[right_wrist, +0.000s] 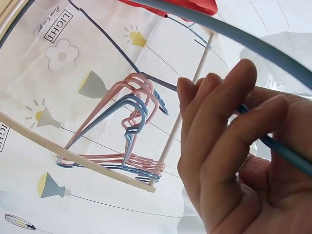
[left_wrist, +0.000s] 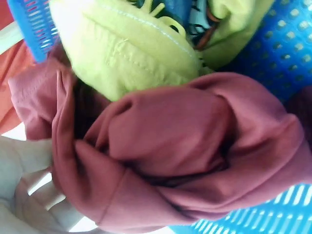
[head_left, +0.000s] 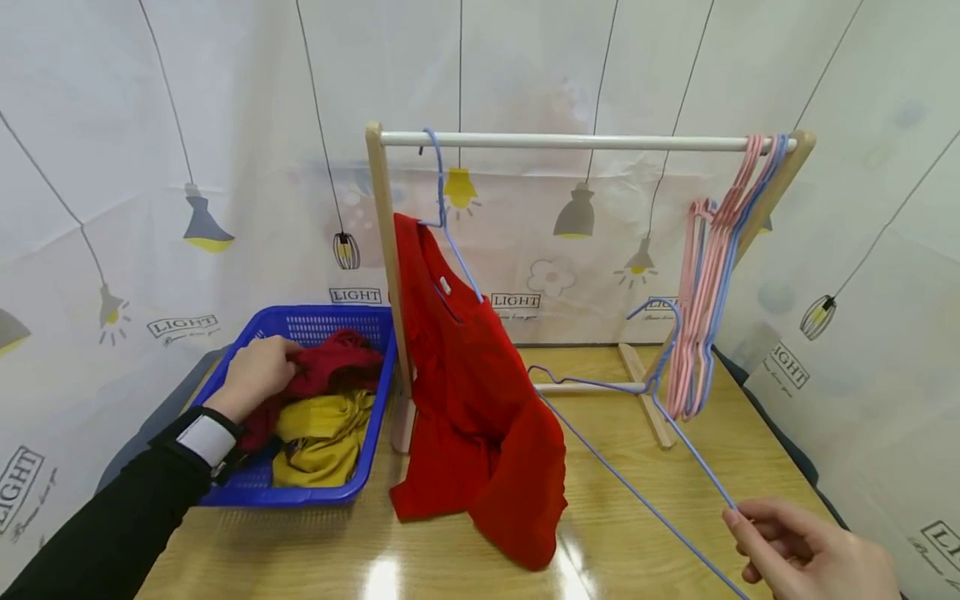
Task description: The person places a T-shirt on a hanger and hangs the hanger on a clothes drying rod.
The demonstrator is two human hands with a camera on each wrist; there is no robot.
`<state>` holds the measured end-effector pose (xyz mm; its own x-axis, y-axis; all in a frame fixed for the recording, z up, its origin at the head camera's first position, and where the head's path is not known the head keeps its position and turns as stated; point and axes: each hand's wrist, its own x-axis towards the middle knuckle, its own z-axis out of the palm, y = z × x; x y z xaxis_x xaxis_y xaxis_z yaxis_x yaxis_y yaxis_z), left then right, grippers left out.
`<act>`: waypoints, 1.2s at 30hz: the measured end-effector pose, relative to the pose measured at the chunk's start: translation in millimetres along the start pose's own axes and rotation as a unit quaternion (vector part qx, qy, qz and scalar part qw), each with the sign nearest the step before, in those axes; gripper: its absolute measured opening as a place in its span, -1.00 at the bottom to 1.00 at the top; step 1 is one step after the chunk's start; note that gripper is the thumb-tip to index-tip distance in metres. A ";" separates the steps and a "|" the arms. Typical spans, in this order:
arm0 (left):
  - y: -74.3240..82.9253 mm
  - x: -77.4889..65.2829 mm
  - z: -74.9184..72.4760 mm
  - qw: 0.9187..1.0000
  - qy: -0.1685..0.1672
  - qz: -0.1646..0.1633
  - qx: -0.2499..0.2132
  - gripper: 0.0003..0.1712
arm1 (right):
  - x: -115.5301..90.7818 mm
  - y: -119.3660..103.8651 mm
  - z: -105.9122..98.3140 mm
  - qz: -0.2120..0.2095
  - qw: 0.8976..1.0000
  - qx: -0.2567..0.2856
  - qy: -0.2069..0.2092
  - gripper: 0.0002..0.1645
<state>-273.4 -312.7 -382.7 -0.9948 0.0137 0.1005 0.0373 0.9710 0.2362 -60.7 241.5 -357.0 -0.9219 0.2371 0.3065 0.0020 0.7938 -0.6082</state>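
Observation:
My left hand [head_left: 255, 379] reaches into the blue basket [head_left: 296, 497] and grips the edge of a dark red garment [head_left: 333, 362]. In the left wrist view, that garment [left_wrist: 170, 136] lies in loose folds, with the fingers [left_wrist: 41, 195] at its left edge. A yellow garment [head_left: 326, 433] lies beside it in the basket. At the lower right, my right hand [head_left: 817, 550] pinches one side of a blue hanger [head_left: 651, 388], its hook pointing up and away. Nothing hangs on this hanger. Part of it runs out of the head view at the bottom.
A rack with a white bar [head_left: 570, 142] and wooden legs stands on the wooden table [head_left: 600, 517]. Toward its left end, a red garment [head_left: 480, 392] hangs askew from another blue hanger [head_left: 441, 183]. Several pink and blue hangers [head_left: 701, 317] hang bunched at its right end.

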 end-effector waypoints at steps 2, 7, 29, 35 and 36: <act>2.8 -3.5 -6.5 0.999 0.035 -0.003 -0.004 -0.62 | -0.6 0.1 0.1 -0.006 1.000 0.002 0.006 -0.95; 16.5 -15.1 -26.8 0.994 0.105 0.018 -0.028 -0.59 | -0.7 3.0 0.5 -0.011 1.000 0.009 0.007 -0.95; 90.6 -82.2 -86.4 0.951 0.221 0.149 -0.155 -0.78 | -3.4 -0.8 -4.2 0.022 1.000 -0.001 0.017 -0.96; 117.2 -105.6 -80.1 0.949 0.135 0.210 -0.194 -0.77 | -4.1 0.0 -6.4 0.029 0.999 -0.013 0.011 -0.94; 121.4 -107.2 -76.4 0.948 0.117 0.219 -0.198 -0.76 | -4.1 0.2 -6.7 0.031 0.999 -0.013 0.011 -0.94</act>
<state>-155.0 -214.6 -291.0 -0.8296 0.2957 0.4737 0.5202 0.7177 0.4630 -54.2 244.4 -353.5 -0.9109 0.2981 0.2852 0.0691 0.7917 -0.6069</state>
